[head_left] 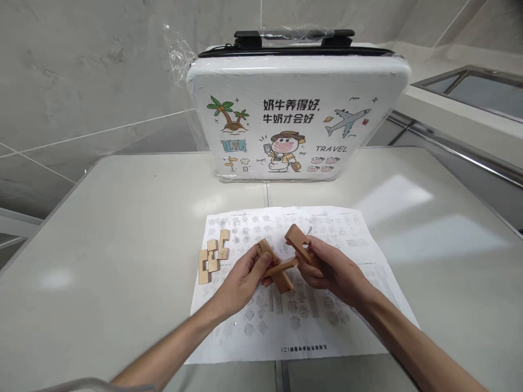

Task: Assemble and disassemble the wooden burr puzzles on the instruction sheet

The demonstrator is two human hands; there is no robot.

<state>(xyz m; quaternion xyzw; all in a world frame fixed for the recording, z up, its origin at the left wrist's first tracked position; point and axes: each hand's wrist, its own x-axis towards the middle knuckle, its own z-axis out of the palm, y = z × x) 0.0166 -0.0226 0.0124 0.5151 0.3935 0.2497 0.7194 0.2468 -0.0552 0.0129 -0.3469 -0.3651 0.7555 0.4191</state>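
My left hand (244, 276) is closed on two crossed wooden puzzle pieces (283, 281), pinched between thumb and fingers; a dark mark shows on the upper end of one. In my right hand (333, 267) is a notched wooden puzzle piece (297, 235), tilted, its far end rounded. The right fingers come close to the tip of the crossing piece; whether they touch it I cannot tell. Both hands are above a printed instruction sheet (229, 343) with small diagrams. Left of them, several loose notched wooden pieces (203, 267) lie at the sheet's left edge.
A white case (294, 76) with cartoon prints and a black handle stands at the back of the light table (134, 228), partly wrapped in clear plastic (177, 57). A seam runs down the table's middle. Grey tiled wall (102, 65) rises behind.
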